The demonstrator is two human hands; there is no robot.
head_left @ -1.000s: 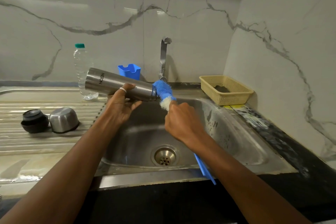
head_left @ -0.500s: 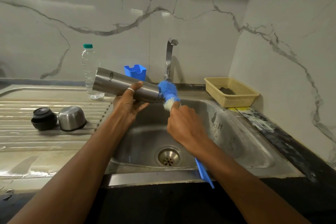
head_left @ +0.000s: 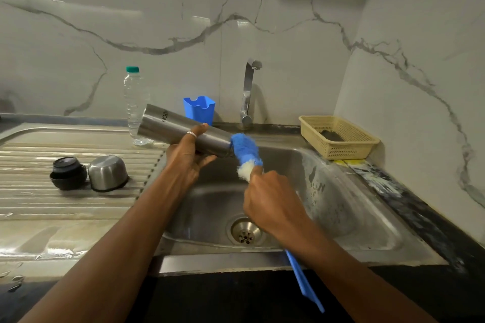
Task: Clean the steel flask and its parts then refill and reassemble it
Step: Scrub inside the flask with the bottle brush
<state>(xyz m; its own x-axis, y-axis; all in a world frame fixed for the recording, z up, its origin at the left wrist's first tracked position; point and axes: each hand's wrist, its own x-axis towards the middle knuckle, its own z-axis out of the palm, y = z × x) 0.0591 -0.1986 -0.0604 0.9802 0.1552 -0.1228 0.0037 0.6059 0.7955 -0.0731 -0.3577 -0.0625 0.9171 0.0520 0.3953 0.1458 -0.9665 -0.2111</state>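
L hand (head_left: 187,158) wraps the steel flask (head_left: 181,130), held sideways above the sink (head_left: 341,207). R hand (head_left: 271,203) grips the blue bottle brush (head_left: 245,149), bristles at the flask mouth. Lettering on the flask is too blurred to read. Cap (head_left: 68,172) & steel cup (head_left: 108,172) lie on the drainboard (head_left: 39,207).

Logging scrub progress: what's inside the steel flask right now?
The brush bristles meet the flask mouth, mostly outside it. The steel wall hides whether the tip is in, and any water or soap.

Drainboard (head_left: 39,207) with stopper (head_left: 68,172), steel cup (head_left: 108,172), bottle (head_left: 136,105)
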